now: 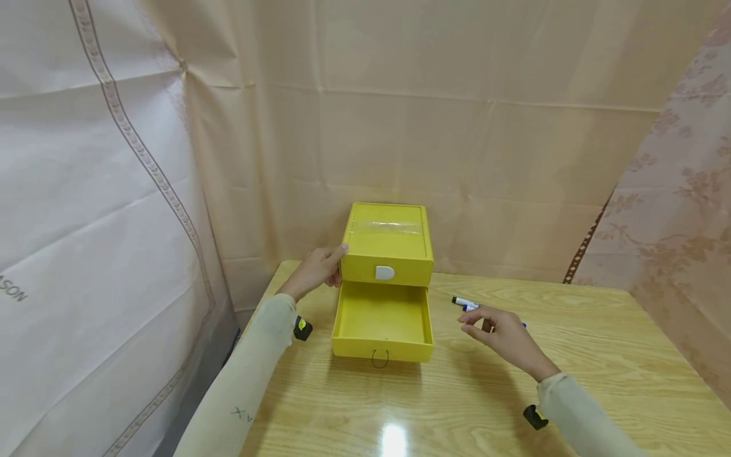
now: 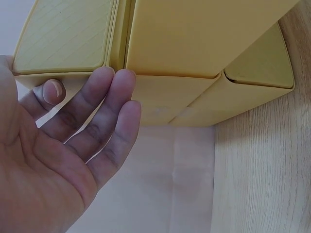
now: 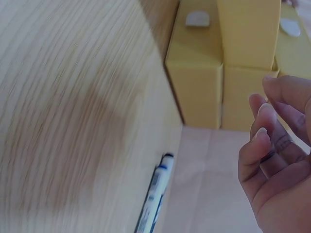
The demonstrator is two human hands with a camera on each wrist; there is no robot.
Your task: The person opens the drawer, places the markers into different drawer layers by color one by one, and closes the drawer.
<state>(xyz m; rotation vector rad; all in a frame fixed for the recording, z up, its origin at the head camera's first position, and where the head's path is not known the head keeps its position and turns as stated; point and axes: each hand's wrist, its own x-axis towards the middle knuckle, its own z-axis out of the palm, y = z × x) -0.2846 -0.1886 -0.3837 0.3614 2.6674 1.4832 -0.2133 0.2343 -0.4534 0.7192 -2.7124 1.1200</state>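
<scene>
A yellow drawer unit [image 1: 391,244] stands on the table, one drawer [image 1: 381,314] pulled out and bare inside. My left hand [image 1: 316,270] is at the unit's left side, thumb near the top edge. In the left wrist view its fingers [image 2: 119,128] are extended and lie against the side wall. My right hand [image 1: 502,336] hovers right of the drawer, fingers loosely bent and holding nothing. Two markers [image 1: 465,303], one black-tipped and one blue-tipped, lie beyond it, partly hidden by the hand. In the right wrist view the markers [image 3: 155,194] lie side by side.
The wooden table [image 1: 599,355] extends to the right of the unit. Behind it hangs a beige cloth [image 1: 457,158], with a pale cloth [image 1: 103,222] on the left. Clear tape [image 1: 388,226] crosses the unit's top. A white tab handle [image 1: 384,272] sits on the upper drawer.
</scene>
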